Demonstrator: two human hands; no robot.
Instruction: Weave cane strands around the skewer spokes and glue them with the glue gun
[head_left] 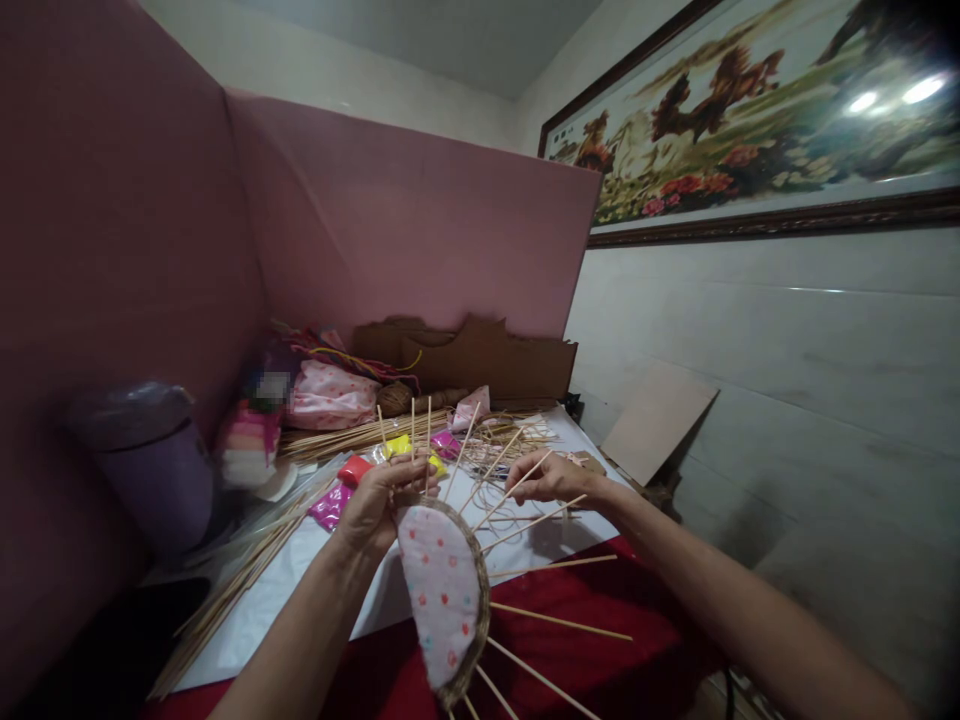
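My left hand (pixel 379 505) is closed on the top rim of a round woven base (pixel 444 598) covered in pale dotted fabric, held upright on its edge. Thin wooden sticks (pixel 559 622) radiate from its rim like spokes. My right hand (pixel 546 478) is just right of it, fingers pinched among the upper spokes, apparently on a thin strand; what it holds is too small to name. Both hands hover over a white sheet (pixel 315 570) on a red cloth (pixel 600 660).
A long bundle of sticks (pixel 352 437) lies behind, with coloured packets (pixel 354 470) and a pink dotted cloth bag (pixel 330 397). A purple bin (pixel 150 455) stands at left. Brown cardboard (pixel 480 360) leans on pink partitions. A board (pixel 656 420) rests against the right wall.
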